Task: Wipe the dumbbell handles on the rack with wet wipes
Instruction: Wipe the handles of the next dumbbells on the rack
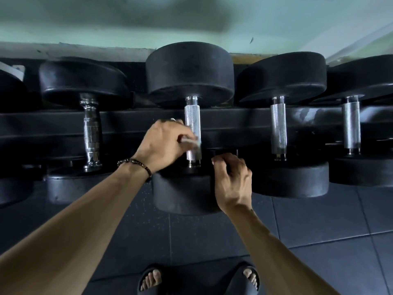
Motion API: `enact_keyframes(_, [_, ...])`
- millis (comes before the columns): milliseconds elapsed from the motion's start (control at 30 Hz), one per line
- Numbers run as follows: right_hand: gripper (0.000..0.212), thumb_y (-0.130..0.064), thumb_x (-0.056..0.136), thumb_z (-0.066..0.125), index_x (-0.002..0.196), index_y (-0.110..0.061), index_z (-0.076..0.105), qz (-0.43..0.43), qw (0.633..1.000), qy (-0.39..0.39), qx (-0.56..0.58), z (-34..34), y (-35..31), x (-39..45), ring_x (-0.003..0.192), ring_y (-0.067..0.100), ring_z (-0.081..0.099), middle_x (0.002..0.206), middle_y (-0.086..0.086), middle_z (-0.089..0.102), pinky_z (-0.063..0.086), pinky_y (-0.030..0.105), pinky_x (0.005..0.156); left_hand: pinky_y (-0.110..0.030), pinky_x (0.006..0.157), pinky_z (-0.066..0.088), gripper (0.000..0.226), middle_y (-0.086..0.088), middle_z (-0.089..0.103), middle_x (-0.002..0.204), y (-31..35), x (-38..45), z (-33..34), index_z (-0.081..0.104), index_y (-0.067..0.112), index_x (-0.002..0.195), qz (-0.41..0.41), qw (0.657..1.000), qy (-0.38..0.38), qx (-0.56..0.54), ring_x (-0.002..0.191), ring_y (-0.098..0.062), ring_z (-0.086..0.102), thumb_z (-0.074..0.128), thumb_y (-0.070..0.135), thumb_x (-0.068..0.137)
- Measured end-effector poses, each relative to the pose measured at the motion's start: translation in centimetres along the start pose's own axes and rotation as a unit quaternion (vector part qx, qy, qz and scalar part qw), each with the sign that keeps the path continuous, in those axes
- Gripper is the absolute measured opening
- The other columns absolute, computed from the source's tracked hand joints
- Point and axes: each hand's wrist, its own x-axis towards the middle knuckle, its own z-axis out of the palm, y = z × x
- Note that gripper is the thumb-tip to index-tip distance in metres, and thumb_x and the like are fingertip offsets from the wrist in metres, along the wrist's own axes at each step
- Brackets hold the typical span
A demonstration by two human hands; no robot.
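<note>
A rack carries a row of black dumbbells lying across its rails, heads front and back, handles running away from the person. The left hand, a beaded bracelet on its wrist, has its grip pinched on a white wipe and presses it against the left side of the middle handle, a knurled silver bar. The wipe is blurred, and only a small pale part shows between the fingers. The right hand sits at the near head of that same dumbbell, fingers curled at the head's upper right edge; whether its grip truly clamps the head cannot be told. To the left lies a dumbbell with a shiny contoured handle; to the right, two more knurled handles. Below is a dark tiled floor, and two feet in black slides stand at the bottom edge.
</note>
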Motion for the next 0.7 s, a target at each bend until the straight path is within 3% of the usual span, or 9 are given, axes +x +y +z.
enact_keyframes(67, [0.034, -0.033, 0.080, 0.040, 0.079, -0.017, 0.070, 0.001, 1.000, -0.002, 0.004, 0.0, 0.0, 0.0, 0.089, 0.017, 0.052, 0.082, -0.008, 0.067, 0.040, 0.033, 0.082, -0.018, 0.070, 0.047, 0.008, 0.014, 0.068, 0.076, 0.2, 0.4, -0.2, 0.078, 0.020, 0.079, -0.044, 0.994, 0.094, -0.036, 0.069, 0.000, 0.060, 0.084, 0.022, 0.075])
enact_keyframes(100, [0.034, -0.033, 0.080, 0.040, 0.079, -0.017, 0.070, 0.002, 1.000, -0.003, 0.003, 0.1, 0.1, 0.1, 0.090, 0.017, 0.052, 0.083, -0.008, 0.068, 0.040, 0.032, 0.082, -0.017, 0.068, 0.047, 0.009, 0.014, 0.069, 0.074, 0.3, 0.5, -0.4, 0.077, 0.020, 0.078, -0.069, 0.991, 0.100, -0.049, 0.068, 0.000, 0.061, 0.085, 0.023, 0.073])
enact_keyframes(200, [0.035, -0.033, 0.080, 0.039, 0.079, -0.017, 0.070, 0.000, 1.000, -0.001, 0.004, 0.1, 0.2, 0.1, 0.091, 0.018, 0.053, 0.087, -0.004, 0.070, 0.039, 0.030, 0.079, -0.006, 0.060, 0.043, 0.013, 0.017, 0.065, 0.070, 0.7, 0.1, -0.9, 0.076, 0.020, 0.075, -0.095, 0.995, -0.034, -0.016, 0.066, 0.002, 0.063, 0.087, 0.026, 0.072])
enact_keyframes(267, [0.036, -0.032, 0.080, 0.040, 0.082, -0.015, 0.071, -0.004, 1.000, 0.002, 0.003, 0.1, 0.2, 0.1, 0.090, 0.020, 0.053, 0.089, -0.001, 0.070, 0.035, 0.028, 0.075, -0.012, 0.066, 0.048, 0.008, 0.017, 0.062, 0.070, 1.1, -0.7, -0.7, 0.075, 0.021, 0.077, -0.114, 0.986, -0.116, 0.027, 0.073, -0.006, 0.067, 0.083, 0.022, 0.076])
enact_keyframes(367, [0.038, -0.032, 0.079, 0.039, 0.084, -0.014, 0.072, -0.004, 1.000, 0.003, 0.002, 0.2, 0.1, 0.1, 0.092, 0.021, 0.054, 0.090, 0.001, 0.071, 0.036, 0.029, 0.076, -0.018, 0.068, 0.051, 0.014, 0.017, 0.063, 0.066, 0.9, -0.8, -0.2, 0.075, 0.020, 0.073, -0.115, 0.993, -0.038, 0.014, 0.067, -0.002, 0.065, 0.087, 0.028, 0.071])
enact_keyframes(467, [0.038, -0.033, 0.079, 0.038, 0.083, -0.015, 0.071, -0.001, 1.000, -0.003, 0.006, 0.1, 0.1, 0.1, 0.092, 0.018, 0.053, 0.088, -0.004, 0.070, 0.038, 0.029, 0.078, -0.007, 0.061, 0.045, 0.019, 0.015, 0.067, 0.066, 1.3, -0.1, -0.4, 0.074, 0.020, 0.070, -0.183, 0.978, 0.054, -0.084, 0.062, 0.003, 0.062, 0.089, 0.031, 0.067])
enact_keyframes(533, [0.037, -0.033, 0.080, 0.039, 0.083, -0.014, 0.071, -0.002, 1.000, 0.002, 0.005, 0.1, 0.1, 0.1, 0.091, 0.018, 0.053, 0.084, -0.006, 0.068, 0.036, 0.028, 0.076, -0.004, 0.060, 0.043, 0.017, 0.013, 0.067, 0.067, 1.6, 0.0, -0.5, 0.075, 0.019, 0.070, -0.207, 0.976, -0.008, -0.065, 0.065, -0.001, 0.063, 0.090, 0.028, 0.068])
enact_keyframes(600, [0.036, -0.033, 0.081, 0.041, 0.082, -0.013, 0.070, 0.001, 1.000, 0.005, 0.000, 0.1, 0.0, 0.0, 0.089, 0.021, 0.054, 0.074, -0.013, 0.059, 0.035, 0.029, 0.075, -0.011, 0.068, 0.049, 0.018, 0.012, 0.069, 0.077, 1.8, -0.6, -0.4, 0.074, 0.023, 0.070, -0.217, 0.972, -0.088, -0.009, 0.074, -0.006, 0.066, 0.090, 0.031, 0.067])
enact_keyframes(700, [0.036, -0.033, 0.080, 0.041, 0.082, -0.013, 0.070, 0.006, 1.000, 0.000, -0.002, 0.1, 0.0, 0.1, 0.090, 0.023, 0.053, 0.074, -0.011, 0.057, 0.033, 0.029, 0.074, -0.020, 0.073, 0.055, 0.021, 0.015, 0.066, 0.073, 1.8, -1.2, 0.0, 0.069, 0.028, 0.064, -0.204, 0.977, -0.061, -0.009, 0.071, 0.002, 0.065, 0.089, 0.030, 0.069])
